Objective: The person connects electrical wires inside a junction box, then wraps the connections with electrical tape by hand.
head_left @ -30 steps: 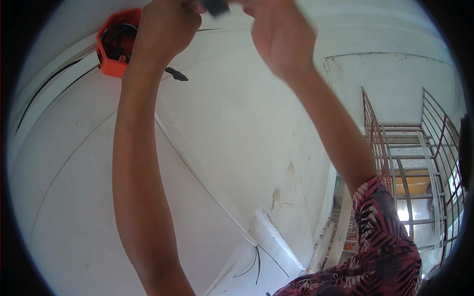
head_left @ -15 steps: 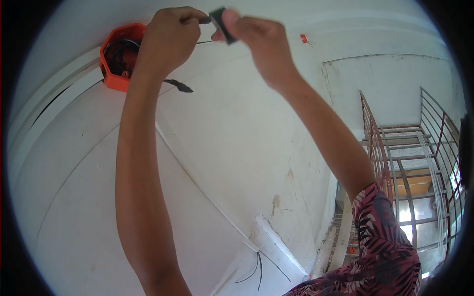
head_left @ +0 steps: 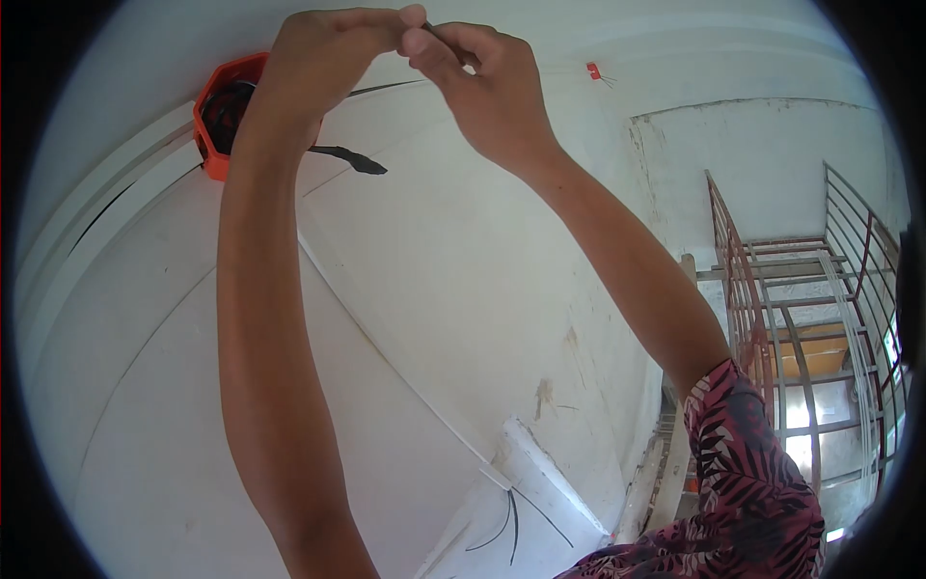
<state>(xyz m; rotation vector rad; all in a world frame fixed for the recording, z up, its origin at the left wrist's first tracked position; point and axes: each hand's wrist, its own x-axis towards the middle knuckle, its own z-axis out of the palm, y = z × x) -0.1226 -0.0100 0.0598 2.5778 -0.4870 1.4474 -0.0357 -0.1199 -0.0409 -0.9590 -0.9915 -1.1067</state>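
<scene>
My left hand [head_left: 333,58] is raised at the top of the view, with its thumb and fingers pinched together. My right hand [head_left: 492,87] meets it at the fingertips, also closed. Between them shows only a sliver of black tape [head_left: 431,31]; the rest is hidden by my fingers. Behind my left wrist sits an orange-red octagonal junction box [head_left: 214,166], with coiled black cable [head_left: 228,108] inside. One black cable with a thick, wrapped-looking end [head_left: 365,164] sticks out below my left hand. Another thin black cable [head_left: 384,88] runs out behind the hands.
A small red box with loose wires [head_left: 594,72] is on the far surface. Metal scaffold-like railings [head_left: 781,289] stand at the right. Several dark wires [head_left: 512,521] hang from a white strip at the bottom. White trunking [head_left: 106,198] curves along the left.
My right hand has turned and come up against my left fingertips. The black roll-like tape seen in it before is now mostly hidden. My left hand has shifted slightly left.
</scene>
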